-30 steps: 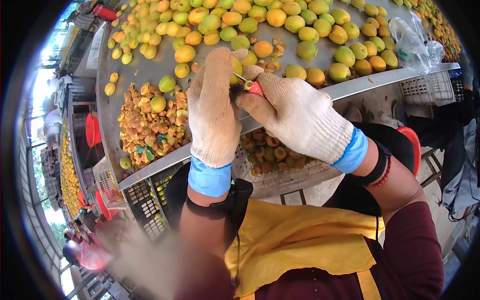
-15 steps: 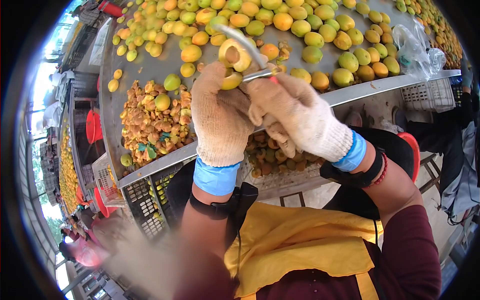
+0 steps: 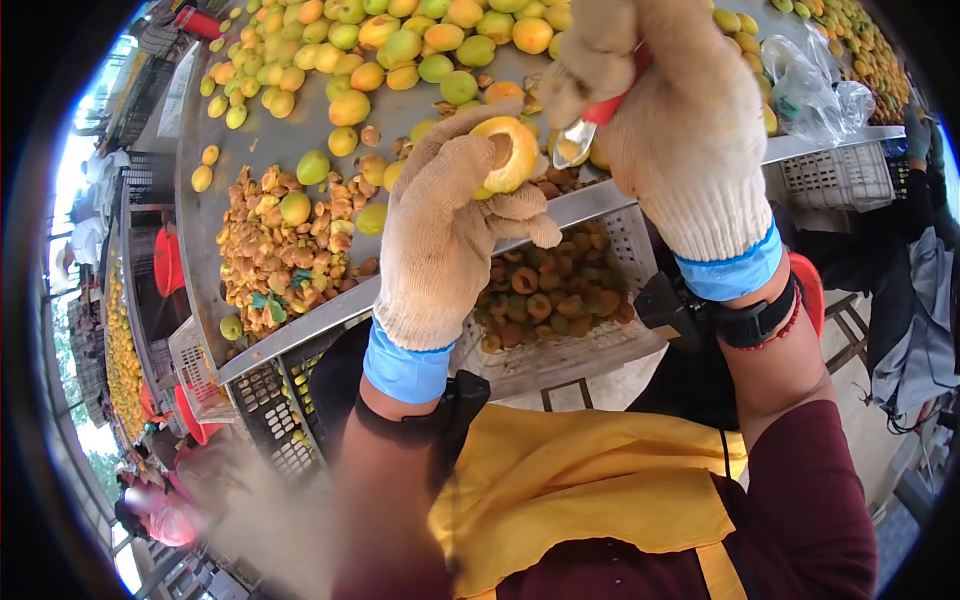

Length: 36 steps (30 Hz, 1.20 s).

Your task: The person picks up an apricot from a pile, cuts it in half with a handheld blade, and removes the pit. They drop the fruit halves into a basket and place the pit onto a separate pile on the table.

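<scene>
My left hand [image 3: 440,220], in a pale knitted work glove, grips a cut apricot [image 3: 516,152] between thumb and fingers. Its yellow flesh faces right, and the glove's thumb partly covers the brownish centre. To the right and higher up, my right hand [image 3: 690,125] wears the same kind of glove and is closed around the red handle [image 3: 612,103] of a knife. The knife's metal part [image 3: 573,145] points down toward the apricot, apart from it; the blade's full shape is not clear. Below the hands, a white crate [image 3: 600,358] holds many cut apricot pieces.
Whole green and orange apricots [image 3: 400,46] cover the metal table [image 3: 262,145]. A heap of brown pits and scraps [image 3: 290,245] lies at its left front. A clear plastic bag [image 3: 810,95] rests at the right edge. Crates [image 3: 275,405] stand beneath; another person's dark clothing shows at right.
My hands have moved apart: the right went up and right with the knife, away from the apricot. The left hand has turned the fruit's cut face to the right. The crate below shows more.
</scene>
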Motion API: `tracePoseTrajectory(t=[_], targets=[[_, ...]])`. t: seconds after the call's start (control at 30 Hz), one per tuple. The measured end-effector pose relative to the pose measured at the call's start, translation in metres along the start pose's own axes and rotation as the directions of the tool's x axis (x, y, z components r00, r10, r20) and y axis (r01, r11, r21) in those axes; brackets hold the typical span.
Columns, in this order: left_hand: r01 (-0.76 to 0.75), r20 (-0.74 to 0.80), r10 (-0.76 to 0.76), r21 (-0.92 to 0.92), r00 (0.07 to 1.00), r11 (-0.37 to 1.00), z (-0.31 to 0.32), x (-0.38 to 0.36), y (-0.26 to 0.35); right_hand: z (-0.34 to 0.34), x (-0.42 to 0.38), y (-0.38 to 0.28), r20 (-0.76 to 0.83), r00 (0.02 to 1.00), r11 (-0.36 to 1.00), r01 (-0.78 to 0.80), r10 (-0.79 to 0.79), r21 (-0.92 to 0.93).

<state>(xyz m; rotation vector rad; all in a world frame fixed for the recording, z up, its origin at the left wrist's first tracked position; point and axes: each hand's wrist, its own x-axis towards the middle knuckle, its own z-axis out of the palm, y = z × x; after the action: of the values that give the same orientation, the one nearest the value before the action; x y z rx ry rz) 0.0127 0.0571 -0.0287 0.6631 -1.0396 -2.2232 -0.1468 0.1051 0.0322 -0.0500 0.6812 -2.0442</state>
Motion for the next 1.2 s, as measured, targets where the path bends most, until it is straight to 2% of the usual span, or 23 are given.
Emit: tracePoseTrajectory(t=[0.03,0.07,0.1,0.13,0.2,0.43,0.5,0.63,0.7,0.8,0.87,0.93,1.0,1.03,1.07,1.1,1.17,1.2], targets=[[0.018,0.021,-0.018,0.009,1.000,1.000,0.005,-0.002,0.002,0.006,0.019,-0.003,0.487,0.854,0.982,0.180,-0.181,0.050],[0.035,0.040,-0.036,0.020,0.999,0.999,0.009,-0.003,0.002,0.009,0.025,-0.006,0.833,0.460,0.936,0.304,-0.307,0.177],[0.038,0.021,-0.039,0.031,0.999,0.999,0.013,-0.003,0.000,-0.007,-0.005,-0.006,0.252,0.944,0.946,0.263,-0.212,-0.188],[0.043,0.024,-0.044,0.028,0.999,0.999,0.015,-0.004,-0.002,-0.010,-0.002,-0.004,0.248,0.945,0.945,0.265,-0.215,-0.192],[0.107,-0.011,-0.107,0.048,0.994,0.993,0.015,-0.006,-0.005,-0.020,0.006,0.001,0.418,0.891,0.972,0.228,-0.181,-0.065],[0.053,-0.121,-0.038,0.122,0.992,0.991,0.024,-0.009,-0.004,-0.012,0.002,0.012,0.305,0.948,0.985,0.132,-0.094,-0.108],[0.045,-0.204,-0.005,0.192,0.979,0.980,0.029,-0.010,-0.005,-0.010,0.001,0.016,0.272,0.960,0.987,0.110,-0.074,-0.120],[-0.014,-0.205,0.076,0.288,0.976,0.957,0.028,-0.013,-0.010,-0.007,0.001,0.022,0.200,0.979,0.988,0.067,-0.038,-0.139],[-0.130,-0.176,0.193,0.318,0.965,0.939,0.030,-0.015,-0.014,-0.007,0.000,0.025,0.163,0.986,0.987,0.044,-0.019,-0.151],[-0.103,-0.186,0.191,0.400,0.964,0.911,0.027,-0.014,-0.012,-0.009,0.004,0.027,0.126,0.992,0.986,0.020,0.001,-0.164],[-0.119,-0.134,0.185,0.390,0.974,0.913,0.018,-0.008,-0.013,-0.021,0.017,0.029,0.248,0.965,0.991,-0.107,0.083,0.085],[-0.143,-0.080,0.187,0.384,0.979,0.912,0.005,-0.004,-0.014,-0.028,0.026,0.033,0.214,0.968,0.975,-0.167,0.134,0.149],[-0.128,0.057,0.116,0.297,0.992,0.946,-0.005,-0.002,-0.017,-0.032,0.032,0.034,0.178,0.967,0.952,-0.221,0.185,0.213],[-0.128,0.057,0.116,0.295,0.992,0.947,-0.005,0.001,-0.018,-0.029,0.032,0.035,0.193,0.961,0.933,-0.244,0.197,0.265],[-0.010,-0.025,0.011,0.043,1.000,0.999,-0.003,0.003,-0.021,-0.024,0.032,0.037,0.208,0.955,0.910,-0.268,0.209,0.316],[0.091,-0.078,-0.111,-0.218,0.991,0.972,-0.001,0.005,-0.023,-0.020,0.030,0.037,0.210,0.955,0.910,-0.271,0.211,0.315],[0.114,-0.103,-0.140,-0.226,0.985,0.967,0.002,0.006,-0.022,-0.009,0.026,0.038,0.207,0.977,0.999,-0.050,0.050,-0.006],[0.142,-0.124,-0.175,-0.240,0.977,0.960,0.003,0.007,-0.022,-0.007,0.027,0.040,0.209,0.977,0.999,-0.048,0.047,-0.003]])
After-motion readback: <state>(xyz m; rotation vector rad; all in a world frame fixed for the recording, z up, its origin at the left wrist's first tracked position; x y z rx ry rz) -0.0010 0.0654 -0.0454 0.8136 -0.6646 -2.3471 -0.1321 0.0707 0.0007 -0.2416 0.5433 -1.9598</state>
